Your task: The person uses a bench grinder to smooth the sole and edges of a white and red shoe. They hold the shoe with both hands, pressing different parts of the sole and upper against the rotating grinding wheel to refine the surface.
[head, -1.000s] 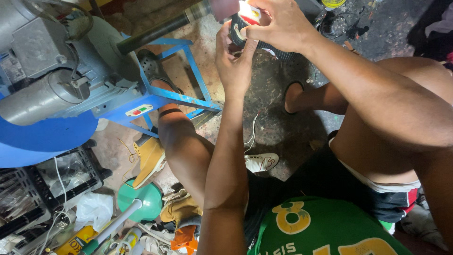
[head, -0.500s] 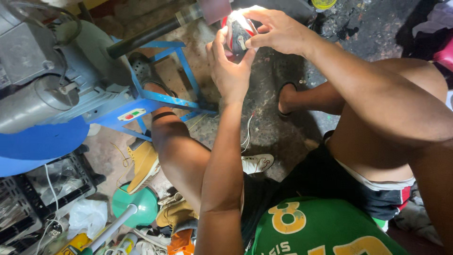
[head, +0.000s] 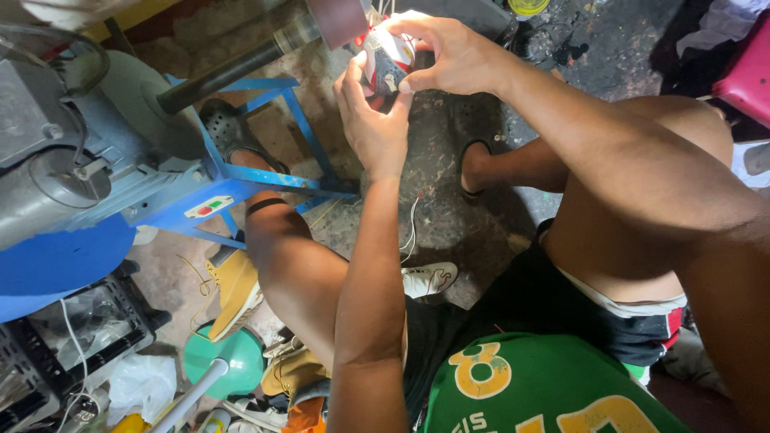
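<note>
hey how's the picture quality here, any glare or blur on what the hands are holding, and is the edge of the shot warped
Head view: strong light washes out the top of the small red and white shoe held between the left hand and the right hand; both hands are fairly sharp; the grey machine at the left edge looks stretched by the wide lens; the floor lies in dim shade.

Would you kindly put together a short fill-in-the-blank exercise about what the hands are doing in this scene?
1. Both hands, the left hand and the right hand, hold a small red, white and black ____.
2. The machine stands on a frame painted ____.
3. The tan boot lies on the ____.
4. The person's shirt is ____ with yellow print.

Missing words: shoe; blue; floor; green
</note>
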